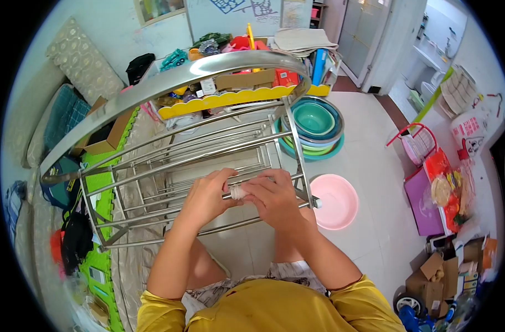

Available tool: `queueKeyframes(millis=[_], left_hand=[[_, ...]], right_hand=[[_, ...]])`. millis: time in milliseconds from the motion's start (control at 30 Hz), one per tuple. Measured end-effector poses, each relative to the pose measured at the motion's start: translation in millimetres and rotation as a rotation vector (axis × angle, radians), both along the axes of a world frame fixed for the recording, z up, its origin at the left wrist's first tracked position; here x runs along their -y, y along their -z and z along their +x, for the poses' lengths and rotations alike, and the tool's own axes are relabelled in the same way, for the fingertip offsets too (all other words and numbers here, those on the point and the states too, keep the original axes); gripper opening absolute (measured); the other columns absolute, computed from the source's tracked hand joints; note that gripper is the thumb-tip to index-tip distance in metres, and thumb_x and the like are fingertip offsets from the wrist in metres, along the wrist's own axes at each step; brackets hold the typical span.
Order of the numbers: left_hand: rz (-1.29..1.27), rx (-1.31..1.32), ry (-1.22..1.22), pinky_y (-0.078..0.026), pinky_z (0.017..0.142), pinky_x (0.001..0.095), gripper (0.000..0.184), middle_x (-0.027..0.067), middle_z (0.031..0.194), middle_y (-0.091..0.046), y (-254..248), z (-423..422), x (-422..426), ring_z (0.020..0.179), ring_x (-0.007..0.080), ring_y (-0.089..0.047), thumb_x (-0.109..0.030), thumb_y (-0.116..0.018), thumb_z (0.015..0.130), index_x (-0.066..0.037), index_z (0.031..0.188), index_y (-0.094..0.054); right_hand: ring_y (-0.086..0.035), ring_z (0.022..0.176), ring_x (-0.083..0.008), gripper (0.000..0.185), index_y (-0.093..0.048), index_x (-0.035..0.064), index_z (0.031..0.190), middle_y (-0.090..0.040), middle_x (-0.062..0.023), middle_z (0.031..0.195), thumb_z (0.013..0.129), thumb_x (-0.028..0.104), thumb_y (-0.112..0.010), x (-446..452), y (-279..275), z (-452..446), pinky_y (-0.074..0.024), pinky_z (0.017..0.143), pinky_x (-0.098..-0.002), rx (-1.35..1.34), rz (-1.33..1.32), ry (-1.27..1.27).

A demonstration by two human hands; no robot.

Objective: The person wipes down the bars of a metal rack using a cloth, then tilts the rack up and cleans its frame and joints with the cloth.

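A metal rack (180, 149) of shiny tubes with a large curved top rail lies tilted in front of me, across my knees. Around one of its bars, between my hands, is a whitish wrapping strip (239, 192); whether it is tape or cloth I cannot tell. My left hand (208, 193) is closed round that bar, just left of the wrapping. From the right, my right hand (272, 196) pinches at the wrapping, fingers curled over the bar. The palms and some fingertips are hidden.
A pink basin (334, 202) sits on the floor to the right, near a stack of green and blue basins (314, 119). A cluttered shelf with a yellow edge (230, 101) stands behind the rack. Cardboard boxes (429, 285) are at lower right, green mats (106, 288) at left.
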State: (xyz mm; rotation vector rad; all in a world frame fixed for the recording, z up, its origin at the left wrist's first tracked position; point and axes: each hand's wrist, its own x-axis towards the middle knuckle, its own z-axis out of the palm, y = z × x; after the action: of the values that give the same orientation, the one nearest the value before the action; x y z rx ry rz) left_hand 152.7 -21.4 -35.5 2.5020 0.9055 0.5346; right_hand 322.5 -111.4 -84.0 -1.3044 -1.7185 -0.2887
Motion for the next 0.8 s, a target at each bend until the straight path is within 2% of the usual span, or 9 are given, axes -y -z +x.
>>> queueKeyframes(millis=[200,367,400,467,600,667,800], left_hand=[[-0.034,-0.037,-0.03,-0.053,0.064,0.0414,0.048,0.0095,0.075,-0.065,19.8,-3.1,23.5,0.07,0.0316,-0.066,-0.028,-0.09,0.066,-0.008,0.104,-0.069],[0.034,-0.021,-0.023,-0.052,0.062,0.0409,0.034,0.0094,0.074,-0.068,32.0,-9.5,50.2,0.067,0.0333,-0.066,-0.034,-0.086,0.071,-0.006,0.084,-0.07],[0.033,-0.02,-0.017,-0.052,0.062,0.0409,0.034,0.0094,0.074,-0.068,33.6,-9.3,52.9,0.067,0.0333,-0.066,-0.034,-0.086,0.071,-0.006,0.084,-0.07],[0.102,0.027,-0.051,-0.048,0.056,0.0386,0.038,0.0111,0.067,-0.063,38.0,-5.9,56.8,0.059,0.0317,-0.06,-0.035,-0.088,0.07,-0.004,0.074,-0.066],[0.163,0.067,-0.027,-0.048,0.056,0.0388,0.038,0.0116,0.067,-0.062,45.1,0.5,59.5,0.058,0.0315,-0.059,-0.035,-0.087,0.071,-0.004,0.074,-0.065],[0.201,0.07,-0.002,-0.047,0.056,0.0386,0.037,0.0112,0.067,-0.062,47.0,2.4,61.0,0.057,0.0314,-0.058,-0.034,-0.087,0.072,-0.004,0.074,-0.065],[0.15,0.064,0.001,-0.047,0.055,0.0381,0.035,0.0106,0.067,-0.062,58.8,3.2,71.9,0.057,0.0311,-0.058,-0.032,-0.086,0.074,-0.004,0.075,-0.065]], right_hand=[[-0.059,0.096,-0.0257,0.027,-0.076,0.0108,0.099,-0.072,-0.0007,0.104,0.072,0.009,-0.08,37.8,19.5,-0.1,-0.0452,0.086,-0.0379,-0.112,0.001,0.153],[-0.058,0.094,-0.027,0.026,-0.076,0.01,0.099,-0.072,-0.0014,0.111,0.074,0.004,-0.077,67.1,39.9,-12.4,-0.0473,0.081,-0.0357,-0.115,0.035,0.275],[-0.058,0.094,-0.027,0.026,-0.076,0.01,0.099,-0.072,-0.0014,0.111,0.074,0.004,-0.077,69.7,44.2,-13.9,-0.0473,0.081,-0.0357,-0.114,0.036,0.281],[-0.057,0.092,-0.0279,0.026,-0.075,0.009,0.1,-0.071,-0.0032,0.114,0.075,0.004,-0.076,73.8,52.1,-15.5,-0.0478,0.08,-0.0354,-0.149,0.106,0.315],[-0.059,0.094,-0.0286,0.03,-0.074,0.0088,0.104,-0.07,-0.0063,0.116,0.075,0.005,-0.077,76.7,50.9,-16.6,-0.0484,0.082,-0.0358,-0.205,0.09,0.325],[-0.059,0.101,-0.0352,0.032,-0.063,0.0047,0.117,-0.062,-0.0132,0.124,0.086,0.008,-0.07,79.1,51.6,-18.6,-0.0502,0.087,-0.0455,-0.222,-0.009,0.29],[-0.06,0.104,-0.0384,0.034,-0.061,0.0051,0.118,-0.062,-0.015,0.121,0.086,0.006,-0.069,81.8,70.7,-17.7,-0.05,0.088,-0.047,-0.335,-0.117,0.259]])
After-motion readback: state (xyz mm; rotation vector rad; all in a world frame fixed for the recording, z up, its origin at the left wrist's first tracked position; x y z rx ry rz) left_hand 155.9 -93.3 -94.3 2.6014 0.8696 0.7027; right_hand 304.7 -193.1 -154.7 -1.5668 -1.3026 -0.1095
